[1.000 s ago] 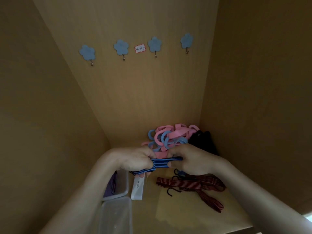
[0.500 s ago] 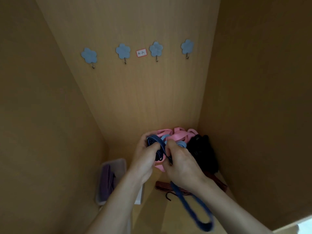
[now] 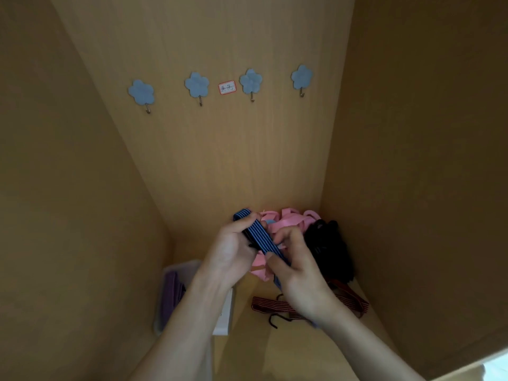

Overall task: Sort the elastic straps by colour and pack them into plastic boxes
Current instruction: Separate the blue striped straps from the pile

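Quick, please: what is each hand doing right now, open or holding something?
Left hand: grips the blue striped strap.
Right hand: pinches the same strap, lower down.

Four blue flower-shaped hooks line the far wooden back panel, with a red-bordered label between the middle two.

The inside of a wooden cupboard compartment is shown, of the kind used for household storage. It is enclosed by pale wood-grain boards: a back panel, a left side panel and a right side panel. Four blue flower-shaped hooks are stuck in a row on the back panel, with a small red-bordered label between the middle two. A clear plastic box and heaped pink bands are kept on the cupboard floor.
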`<state>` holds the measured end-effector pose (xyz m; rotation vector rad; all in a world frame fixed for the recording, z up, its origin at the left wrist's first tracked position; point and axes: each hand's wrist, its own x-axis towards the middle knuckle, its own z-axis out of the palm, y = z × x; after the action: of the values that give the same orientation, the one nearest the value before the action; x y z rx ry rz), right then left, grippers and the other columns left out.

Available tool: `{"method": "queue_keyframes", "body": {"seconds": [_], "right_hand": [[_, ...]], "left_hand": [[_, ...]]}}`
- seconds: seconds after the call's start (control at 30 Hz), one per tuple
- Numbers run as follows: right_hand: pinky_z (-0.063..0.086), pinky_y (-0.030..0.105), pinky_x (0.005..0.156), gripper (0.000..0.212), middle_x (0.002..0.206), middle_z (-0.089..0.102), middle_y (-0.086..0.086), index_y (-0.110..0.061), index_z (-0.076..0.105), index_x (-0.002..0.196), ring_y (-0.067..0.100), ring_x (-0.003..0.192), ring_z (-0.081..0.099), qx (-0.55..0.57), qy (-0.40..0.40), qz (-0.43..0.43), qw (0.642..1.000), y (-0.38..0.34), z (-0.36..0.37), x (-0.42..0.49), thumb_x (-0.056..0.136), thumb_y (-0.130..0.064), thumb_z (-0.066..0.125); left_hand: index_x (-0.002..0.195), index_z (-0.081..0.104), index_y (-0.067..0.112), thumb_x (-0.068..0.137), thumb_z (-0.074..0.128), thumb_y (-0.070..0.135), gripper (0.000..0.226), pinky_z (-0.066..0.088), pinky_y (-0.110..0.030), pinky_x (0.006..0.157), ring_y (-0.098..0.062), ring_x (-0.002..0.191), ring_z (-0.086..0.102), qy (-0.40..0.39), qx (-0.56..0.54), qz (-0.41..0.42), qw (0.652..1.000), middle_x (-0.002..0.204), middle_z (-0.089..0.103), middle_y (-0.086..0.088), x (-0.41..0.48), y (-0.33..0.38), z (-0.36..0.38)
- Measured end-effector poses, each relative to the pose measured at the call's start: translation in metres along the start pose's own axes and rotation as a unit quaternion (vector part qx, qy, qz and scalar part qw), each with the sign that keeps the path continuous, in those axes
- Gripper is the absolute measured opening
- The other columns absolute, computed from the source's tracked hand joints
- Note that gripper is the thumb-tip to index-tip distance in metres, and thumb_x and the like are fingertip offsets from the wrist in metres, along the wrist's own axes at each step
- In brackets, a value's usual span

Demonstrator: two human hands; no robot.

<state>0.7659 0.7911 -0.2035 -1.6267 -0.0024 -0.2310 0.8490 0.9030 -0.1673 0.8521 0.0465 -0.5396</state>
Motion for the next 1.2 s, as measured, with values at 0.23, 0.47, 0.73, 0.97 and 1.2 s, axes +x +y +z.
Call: {"method": "queue_keyframes", "body": {"seconds": [0.23,0.47,0.73,0.97,1.2], "right_hand": [[0.049,0.024,0.080,0.015,0.076,0.069,0.002,-0.007,0.067,0.089,0.009,0.074,0.063,-0.111,-0.207,0.050,0.971,0.012,-0.033,-0.003,0.101,-0.013,0.059],[0.053,0.029,0.076,0.017,0.085,0.073,-0.007,-0.008,0.073,0.098,0.006,0.080,0.067,-0.168,-0.169,0.014,0.971,0.011,-0.049,0.017,0.096,0.001,0.059],[0.050,0.024,0.070,0.007,0.080,0.068,-0.005,-0.016,0.070,0.086,0.005,0.075,0.064,-0.211,-0.149,0.065,0.964,0.020,-0.070,0.034,0.088,-0.009,0.072],[0.043,0.019,0.063,0.022,0.083,0.060,-0.010,-0.026,0.060,0.082,0.002,0.074,0.057,-0.325,-0.190,0.016,0.926,0.014,-0.056,0.030,0.084,-0.007,0.072],[0.052,0.035,0.070,0.015,0.089,0.055,-0.009,-0.026,0.056,0.087,0.010,0.081,0.054,-0.478,-0.237,0.009,0.846,0.010,-0.058,0.031,0.085,-0.022,0.071]], "left_hand": [[0.106,0.063,-0.004,0.093,0.051,0.012,0.024,0.059,-0.039,0.079,-0.025,0.080,0.067,-0.130,-0.064,-0.063,0.987,0.097,0.064,-0.017,-0.009,0.027,0.001],[0.138,0.055,-0.002,0.087,0.063,0.008,0.052,0.047,-0.044,0.104,-0.027,0.106,0.061,-0.275,0.177,-0.113,0.938,0.103,0.061,-0.018,-0.022,0.015,-0.021],[0.122,0.062,-0.009,0.077,0.077,0.003,0.049,0.056,-0.037,0.090,-0.029,0.104,0.066,-0.188,0.312,-0.035,0.931,0.112,0.069,-0.020,-0.020,-0.009,-0.038],[0.121,0.067,0.003,0.081,0.080,0.013,0.044,0.056,-0.039,0.091,-0.030,0.106,0.069,-0.180,0.382,-0.081,0.903,0.117,0.070,-0.019,-0.020,-0.019,-0.051],[0.121,0.056,0.015,0.080,0.084,0.010,0.050,0.055,-0.049,0.097,-0.032,0.096,0.072,-0.174,0.469,-0.094,0.861,0.105,0.074,-0.022,-0.018,-0.024,-0.065]]}}
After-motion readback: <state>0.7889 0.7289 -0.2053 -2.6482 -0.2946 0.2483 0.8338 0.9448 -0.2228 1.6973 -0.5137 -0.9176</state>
